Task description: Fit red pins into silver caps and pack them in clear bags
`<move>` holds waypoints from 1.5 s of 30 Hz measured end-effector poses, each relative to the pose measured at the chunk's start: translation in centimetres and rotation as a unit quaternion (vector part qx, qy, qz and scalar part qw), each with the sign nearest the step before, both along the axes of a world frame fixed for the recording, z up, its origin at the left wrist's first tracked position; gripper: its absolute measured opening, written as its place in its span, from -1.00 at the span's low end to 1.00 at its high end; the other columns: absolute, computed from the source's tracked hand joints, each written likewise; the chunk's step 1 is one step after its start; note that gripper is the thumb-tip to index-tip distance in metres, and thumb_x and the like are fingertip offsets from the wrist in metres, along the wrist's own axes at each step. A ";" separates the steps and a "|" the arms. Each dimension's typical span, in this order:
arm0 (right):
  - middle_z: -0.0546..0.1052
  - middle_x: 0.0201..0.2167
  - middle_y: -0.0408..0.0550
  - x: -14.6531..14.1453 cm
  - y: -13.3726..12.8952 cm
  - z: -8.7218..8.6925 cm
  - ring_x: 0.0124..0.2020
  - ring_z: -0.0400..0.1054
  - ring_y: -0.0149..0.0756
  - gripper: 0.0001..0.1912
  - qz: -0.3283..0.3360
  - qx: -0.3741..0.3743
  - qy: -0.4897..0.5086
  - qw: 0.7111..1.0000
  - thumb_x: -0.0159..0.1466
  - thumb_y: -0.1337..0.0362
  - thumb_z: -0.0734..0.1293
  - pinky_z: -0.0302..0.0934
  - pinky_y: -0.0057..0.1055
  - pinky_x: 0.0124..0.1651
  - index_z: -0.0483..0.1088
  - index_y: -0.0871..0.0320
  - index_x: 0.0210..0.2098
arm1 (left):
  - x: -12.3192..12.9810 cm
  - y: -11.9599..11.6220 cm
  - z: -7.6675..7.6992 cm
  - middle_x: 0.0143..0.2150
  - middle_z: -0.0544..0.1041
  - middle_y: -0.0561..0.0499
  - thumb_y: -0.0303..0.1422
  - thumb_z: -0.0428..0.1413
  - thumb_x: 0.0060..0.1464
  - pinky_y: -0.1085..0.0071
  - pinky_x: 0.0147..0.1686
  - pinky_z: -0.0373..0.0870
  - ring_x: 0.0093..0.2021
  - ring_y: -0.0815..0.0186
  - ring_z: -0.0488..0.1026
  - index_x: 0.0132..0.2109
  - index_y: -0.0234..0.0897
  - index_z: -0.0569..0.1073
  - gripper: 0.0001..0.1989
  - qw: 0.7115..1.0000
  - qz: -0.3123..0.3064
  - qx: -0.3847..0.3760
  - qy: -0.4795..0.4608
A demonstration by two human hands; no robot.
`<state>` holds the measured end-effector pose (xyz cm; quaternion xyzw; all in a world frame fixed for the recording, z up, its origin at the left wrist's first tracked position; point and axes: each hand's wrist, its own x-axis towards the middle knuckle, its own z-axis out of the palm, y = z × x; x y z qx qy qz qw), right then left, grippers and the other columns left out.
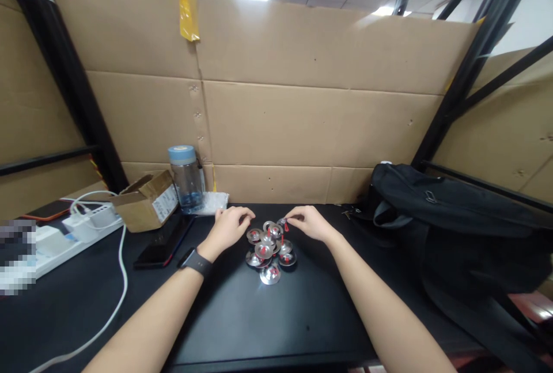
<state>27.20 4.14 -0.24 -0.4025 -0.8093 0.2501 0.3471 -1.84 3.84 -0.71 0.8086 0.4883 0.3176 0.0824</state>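
Several small shiny metal discs with red parts lie in a loose pile (264, 250) on the black table (259, 327). At the upper right of the pile, my right hand (310, 223) pinches a small metal disc (282, 221) with a red bit hanging from it. My left hand (228, 229) is just left of the pile, its thumb and fingers curved with a gap between them and nothing visible in it. A dark watch (195, 261) is on my left wrist. One disc (270, 274) lies at the near edge of the pile.
To the left are an open cardboard box (140, 206), a bottle with a blue lid (185, 180), a dark phone (162, 246), a power strip (93, 220) and a white cable (123, 281). A black bag (440, 217) lies on the right. Cardboard (302, 125) stands behind the table.
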 end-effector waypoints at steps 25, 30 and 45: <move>0.62 -0.39 -0.04 -3.0 -1.7 0.8 -0.41 0.46 -0.35 -0.66 0.097 -0.233 0.269 0.929 0.06 0.14 0.58 0.39 -0.39 -0.28 0.62 0.22 -0.25 | 1.3 -0.2 -0.3 -0.19 0.62 -0.08 -0.25 0.12 0.22 0.33 -0.15 0.46 -0.18 0.23 0.56 -0.20 -0.26 0.61 -0.78 0.978 -0.074 0.006 -0.195; 0.64 -0.32 0.02 1.4 0.1 1.5 -0.46 0.46 -0.38 -0.62 -0.077 -0.166 0.292 0.939 0.05 0.14 0.57 0.33 -0.50 -0.44 0.61 0.20 -0.18 | -1.6 2.4 -1.9 -0.16 0.65 -0.11 -0.24 0.07 0.21 0.29 -0.13 0.48 -0.19 0.17 0.58 -0.16 -0.27 0.61 -0.73 0.996 0.059 -0.017 -0.064; 0.55 -0.55 -0.07 6.2 2.7 -2.2 -0.50 0.40 -0.34 -0.83 -0.253 -0.090 0.006 0.963 -0.03 0.43 0.50 0.31 -0.41 -0.32 0.60 0.21 -0.39 | -2.3 1.9 -1.9 -0.18 0.66 -0.13 -0.28 0.10 0.10 0.35 -0.24 0.40 -0.16 0.09 0.58 -0.27 -0.14 0.64 -0.79 0.987 0.125 -0.062 0.086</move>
